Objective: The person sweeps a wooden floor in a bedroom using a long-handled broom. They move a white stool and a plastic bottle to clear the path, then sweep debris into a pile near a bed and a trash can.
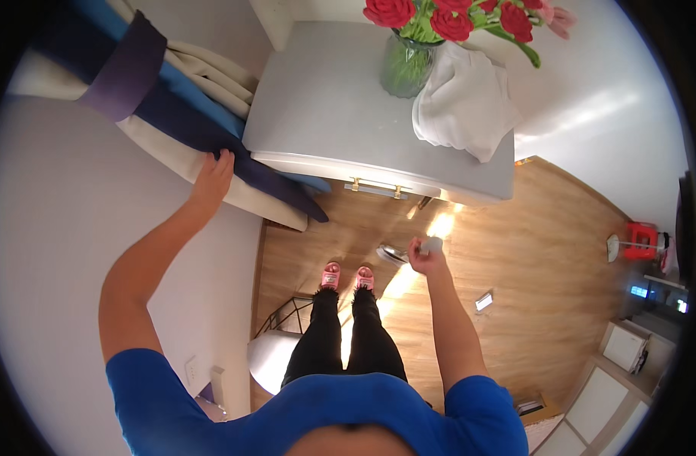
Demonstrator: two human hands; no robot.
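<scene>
Head view, looking straight down the person's body: grey cabinet [325, 114] taken as landmark. Left hand [213, 176] reaches to the cabinet's left front corner, fingers spread flat and touching the dark blue curtain [181, 114] that hangs beside it; grip open, nothing enclosed. A cream curtain [211, 76] panel lies against the blue one, also left of the cabinet. Right hand [424, 257] is held below the cabinet's front edge, over the wooden floor [538, 251], fingers closed around a small pale object [432, 245]; kind of object cannot be told. On the cabinet's tabletop, toward its right rear: green glass vase [406, 67] with red flowers [450, 19], and a white cloth [466, 106] just beside it, draping over the right edge. Gold drawer handle [376, 188] on the cabinet front. Pink slippers [346, 276] on the floor below the cabinet.
</scene>
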